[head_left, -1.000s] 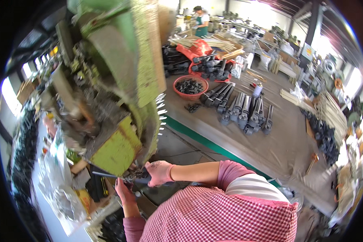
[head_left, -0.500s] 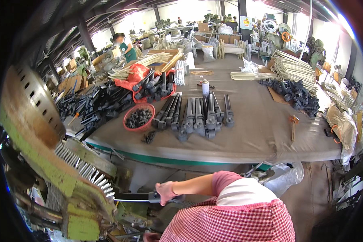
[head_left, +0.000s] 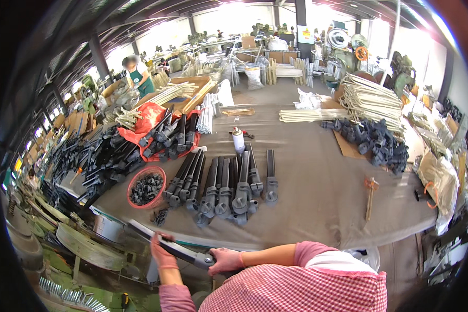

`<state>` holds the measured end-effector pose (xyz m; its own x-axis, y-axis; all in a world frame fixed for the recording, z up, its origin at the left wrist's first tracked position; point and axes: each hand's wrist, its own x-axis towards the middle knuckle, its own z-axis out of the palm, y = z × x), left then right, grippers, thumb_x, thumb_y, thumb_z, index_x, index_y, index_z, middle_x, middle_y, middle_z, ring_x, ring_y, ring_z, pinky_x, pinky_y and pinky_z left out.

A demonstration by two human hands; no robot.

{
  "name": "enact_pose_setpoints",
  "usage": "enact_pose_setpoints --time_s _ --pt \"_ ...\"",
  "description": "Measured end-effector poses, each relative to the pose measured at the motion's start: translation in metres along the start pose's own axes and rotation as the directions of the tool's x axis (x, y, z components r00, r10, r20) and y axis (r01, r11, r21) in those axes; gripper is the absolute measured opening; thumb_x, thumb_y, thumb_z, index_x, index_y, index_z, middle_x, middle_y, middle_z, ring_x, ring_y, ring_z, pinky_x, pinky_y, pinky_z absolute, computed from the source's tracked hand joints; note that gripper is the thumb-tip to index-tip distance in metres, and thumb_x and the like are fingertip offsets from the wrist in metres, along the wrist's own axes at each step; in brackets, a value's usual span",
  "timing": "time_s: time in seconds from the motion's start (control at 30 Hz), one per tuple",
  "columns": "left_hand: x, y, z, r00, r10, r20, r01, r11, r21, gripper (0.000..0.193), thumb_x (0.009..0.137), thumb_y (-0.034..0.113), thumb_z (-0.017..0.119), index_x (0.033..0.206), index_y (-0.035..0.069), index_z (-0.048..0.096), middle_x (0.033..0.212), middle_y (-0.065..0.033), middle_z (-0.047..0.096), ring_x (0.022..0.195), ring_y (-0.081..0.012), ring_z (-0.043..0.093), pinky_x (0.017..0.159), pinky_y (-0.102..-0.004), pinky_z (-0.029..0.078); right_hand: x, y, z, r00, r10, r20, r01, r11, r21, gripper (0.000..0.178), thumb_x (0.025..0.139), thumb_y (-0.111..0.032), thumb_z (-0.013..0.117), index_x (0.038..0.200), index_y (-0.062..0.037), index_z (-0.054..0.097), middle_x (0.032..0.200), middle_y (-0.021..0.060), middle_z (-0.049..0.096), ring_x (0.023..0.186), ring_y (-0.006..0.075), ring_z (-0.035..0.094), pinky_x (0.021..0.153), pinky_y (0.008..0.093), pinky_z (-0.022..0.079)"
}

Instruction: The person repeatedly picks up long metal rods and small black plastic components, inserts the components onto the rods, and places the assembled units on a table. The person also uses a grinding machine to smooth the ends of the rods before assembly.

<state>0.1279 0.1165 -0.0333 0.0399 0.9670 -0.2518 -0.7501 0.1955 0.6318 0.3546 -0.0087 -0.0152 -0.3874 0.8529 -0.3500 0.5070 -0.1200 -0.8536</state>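
Head view: I look down over a red-and-white checked apron [head_left: 296, 288] toward two hands and a loaded table.
Left hand [head_left: 164, 253]: fingers curled in, closed around the held bar partway along its length.
Right hand [head_left: 226, 260]: closed on the same bar's jointed end, next to a round bolt head.
Held bar [head_left: 184, 251]: one, long, dark, with a grey joint; slanted before the table's near edge, free end toward upper left.
Green machinery [head_left: 83, 249]: lower left, with a row of pale metal pieces [head_left: 73, 295] near the bottom rim.
Table [head_left: 317, 200]: brown cover, green strip along the near edge.
Small black pieces [head_left: 159, 217]: a loose cluster just beside the basket.
Basket [head_left: 164, 183]: red, round, filled with small dark parts.
Jointed bars [head_left: 224, 193]: a dark group, lying side by side, joints toward me.
Hand tool [head_left: 369, 203]: orange head, slim handle, lying alone at right.
Spray can [head_left: 238, 140]: pale, upright, behind the bars.
Black fittings [head_left: 377, 143]: heaped, partly on cardboard.
Red sheeting [head_left: 148, 118]: left, under more dark bars.
Pale sticks [head_left: 372, 101]: stacked, far right.
Co-worker [head_left: 142, 80]: green apron, beyond the table.
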Motion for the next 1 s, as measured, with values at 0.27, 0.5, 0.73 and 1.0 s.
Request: enact_pose_setpoints --time_s 0.27,0.5,0.73,1.0 --pt "0.015 -0.065 0.072 0.982 -0.039 0.184 -0.048 0.894 0.445 0.023 0.101 0.028 0.053 0.094 0.007 0.059 0.08 -0.0037 0.061 0.076 -0.0159 0.058 0.079 -0.0318 0.05 0.022 0.033 -0.052 0.987 -0.022 -0.16 0.058 0.974 0.218 0.076 0.066 -0.047 0.081 0.113 0.0069 0.059 0.103 0.02 0.068 0.096 0.0275 0.066 0.086 0.0382 0.052" --pt "-0.021 -0.115 0.091 0.867 -0.423 0.265 0.209 0.79 0.576 0.08 0.087 0.001 0.07 0.153 0.005 0.024 0.13 -0.0063 0.054 0.118 -0.0184 0.056 0.091 -0.0328 0.054 0.083 0.022 -0.123 0.814 0.174 -0.555 0.092 0.904 0.418 0.066 0.077 -0.032 0.084 0.121 0.0053 0.052 0.104 0.0128 0.066 0.098 0.0209 0.063 0.088 0.0345 0.052" --pt "0.165 -0.03 0.116 0.955 -0.045 0.294 -0.163 0.747 0.644 0.05 0.082 0.002 0.069 0.13 0.003 0.054 0.113 -0.0055 0.064 0.098 -0.0161 0.064 0.081 -0.0319 0.056 0.174 0.022 -0.187 0.778 -0.093 -0.622 0.166 0.984 0.06 0.063 0.086 -0.034 0.075 0.133 0.0012 0.052 0.13 0.0173 0.055 0.123 0.0291 0.055 0.105 0.0379 0.043" --pt "0.496 0.046 0.155 0.699 0.359 0.618 -0.534 -0.312 0.786 0.051 0.068 0.026 0.076 0.113 0.007 0.064 0.11 -0.0188 0.064 0.1 -0.0357 0.064 0.085 -0.0449 0.053 0.176 0.103 -0.205 0.721 0.383 -0.578 0.022 0.821 0.571 0.031 0.09 -0.02 0.07 0.109 0.002 0.062 0.09 0.0027 0.066 0.082 0.0092 0.061 0.074 0.0249 0.05"
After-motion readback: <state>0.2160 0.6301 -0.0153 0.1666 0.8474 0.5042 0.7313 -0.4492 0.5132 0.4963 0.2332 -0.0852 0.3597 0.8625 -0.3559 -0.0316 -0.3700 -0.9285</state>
